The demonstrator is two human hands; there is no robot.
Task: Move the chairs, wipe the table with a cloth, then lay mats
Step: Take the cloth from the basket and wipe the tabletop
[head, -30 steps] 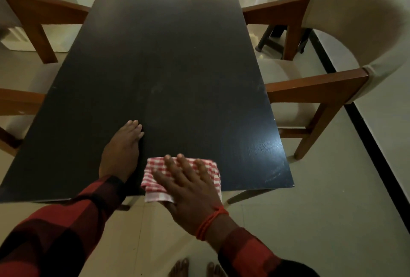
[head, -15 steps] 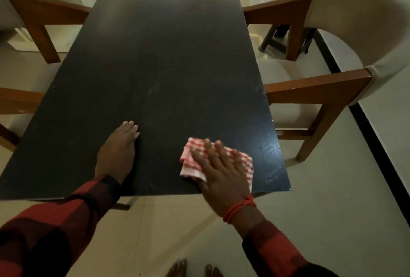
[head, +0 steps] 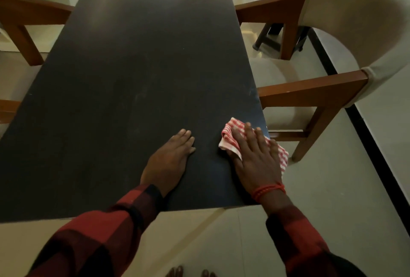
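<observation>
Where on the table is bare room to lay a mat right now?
The table is bare from its far edge down to the hands, between both chairs. Only the near right corner is taken: left hand lies flat, right hand presses the cloth, which overhangs the right edge.

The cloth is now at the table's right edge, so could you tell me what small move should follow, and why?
Probably sweep the cloth back leftward and farther up the table. The right hand presses it flat at the near right edge, partly overhanging, while the far surface shows faint smudges.
</observation>
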